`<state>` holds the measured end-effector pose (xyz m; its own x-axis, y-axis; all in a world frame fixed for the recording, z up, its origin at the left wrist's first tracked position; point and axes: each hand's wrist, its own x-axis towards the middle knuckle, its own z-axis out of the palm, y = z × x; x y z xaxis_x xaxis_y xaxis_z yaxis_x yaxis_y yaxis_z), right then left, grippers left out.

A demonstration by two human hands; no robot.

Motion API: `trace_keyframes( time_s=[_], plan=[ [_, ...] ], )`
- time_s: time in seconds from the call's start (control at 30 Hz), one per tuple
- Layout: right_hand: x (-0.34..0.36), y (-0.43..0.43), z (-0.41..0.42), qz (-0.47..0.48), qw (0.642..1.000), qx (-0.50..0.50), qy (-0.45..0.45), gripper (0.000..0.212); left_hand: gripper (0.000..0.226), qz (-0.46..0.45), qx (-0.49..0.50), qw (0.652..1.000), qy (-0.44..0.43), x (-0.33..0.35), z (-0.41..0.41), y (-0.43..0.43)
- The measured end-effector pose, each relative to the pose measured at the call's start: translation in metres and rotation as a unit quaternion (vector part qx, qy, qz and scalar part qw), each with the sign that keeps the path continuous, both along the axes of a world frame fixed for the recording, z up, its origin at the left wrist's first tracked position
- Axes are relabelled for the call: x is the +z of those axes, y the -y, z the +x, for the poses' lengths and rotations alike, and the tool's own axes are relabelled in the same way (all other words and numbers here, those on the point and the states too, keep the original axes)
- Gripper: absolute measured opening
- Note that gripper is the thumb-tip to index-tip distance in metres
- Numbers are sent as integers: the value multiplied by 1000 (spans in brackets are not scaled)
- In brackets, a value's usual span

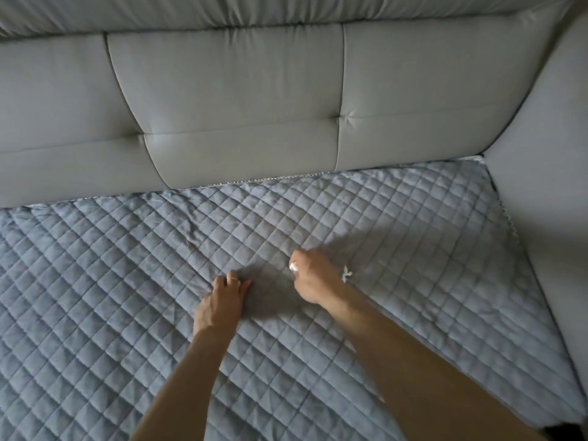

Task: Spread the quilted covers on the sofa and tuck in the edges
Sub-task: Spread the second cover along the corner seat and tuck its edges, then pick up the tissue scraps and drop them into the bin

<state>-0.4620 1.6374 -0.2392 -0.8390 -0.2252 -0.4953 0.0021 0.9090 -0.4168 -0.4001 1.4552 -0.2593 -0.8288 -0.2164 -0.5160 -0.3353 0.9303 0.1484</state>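
A blue-grey quilted cover (127, 297) lies spread over the sofa seat, its scalloped back edge meeting the grey backrest (229, 100) and its right edge running along the side cushion (547, 173). My left hand (219, 303) sits on the middle of the cover with bent fingers pressing into and gripping the fabric; it wears a ring. Just to its right, my right hand (313, 276) is curled above the cover and pinches a small white scrap (293, 266). A small white thread tuft (346, 274) lies on the cover beside that hand.
The backrest cushions fill the top of the view, and a grey side cushion rises on the right. A thin dark gap (496, 189) shows where the cover meets that side. A few light creases (187, 224) cross the cover behind my hands.
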Motion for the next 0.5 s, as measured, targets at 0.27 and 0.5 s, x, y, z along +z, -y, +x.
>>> trace_keyframes(
  time_s=[0.27, 0.5],
  plan=[
    [38, -54, 25, -113, 970, -180, 121, 24, 46, 52, -12, 990, 129, 39, -24, -32],
    [29, -108, 69, -101, 943, -301, 97, 55, 18, 119, -4, 992, 34, 45, -15, -102]
  ],
)
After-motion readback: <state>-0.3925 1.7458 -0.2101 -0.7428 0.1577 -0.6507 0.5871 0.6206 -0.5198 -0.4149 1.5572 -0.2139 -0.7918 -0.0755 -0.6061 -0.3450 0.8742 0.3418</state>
